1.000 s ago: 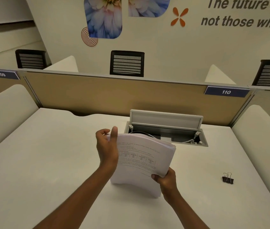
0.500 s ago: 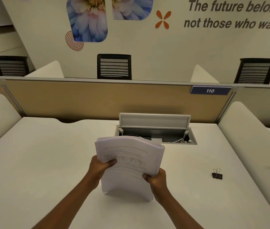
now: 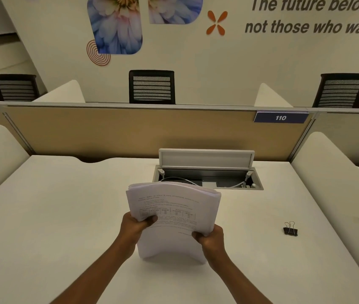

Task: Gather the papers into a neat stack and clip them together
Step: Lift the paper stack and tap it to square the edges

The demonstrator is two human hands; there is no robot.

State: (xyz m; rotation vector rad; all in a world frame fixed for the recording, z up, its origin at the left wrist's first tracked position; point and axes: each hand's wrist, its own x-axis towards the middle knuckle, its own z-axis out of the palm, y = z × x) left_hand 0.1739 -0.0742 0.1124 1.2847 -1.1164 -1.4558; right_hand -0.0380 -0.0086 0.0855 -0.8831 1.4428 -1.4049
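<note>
**Paper stack held on end between two hands**

The papers (image 3: 174,216) stand upright on the white desk (image 3: 53,216), long axis running vertically from the desk surface up toward the far partition. The bottom short edge rests on the desk, bowed into an arch so that only its two corners appear to touch. The printed face, with lines of text and a small table, is turned toward the person, and the top edge curves over and away, its sheets slightly fanned and not quite flush.

The left hand (image 3: 135,226) clasps the left long edge about halfway up, thumb pressed across the printed face and fingers wrapped behind, out of sight. The right hand (image 3: 210,236) grips the right long edge a little lower, thumb on the front and fingers curled behind. Both forearms reach in from the near edge, converging on the stack, wrists roughly level.

A black binder clip (image 3: 290,230) lies on the desk well to the right of the right hand, apart from it, its wire handles pointing up and away. Beyond the hands, just past the top of the stack, a cable tray (image 3: 207,178) is sunk into the desk with its lid raised.
</note>
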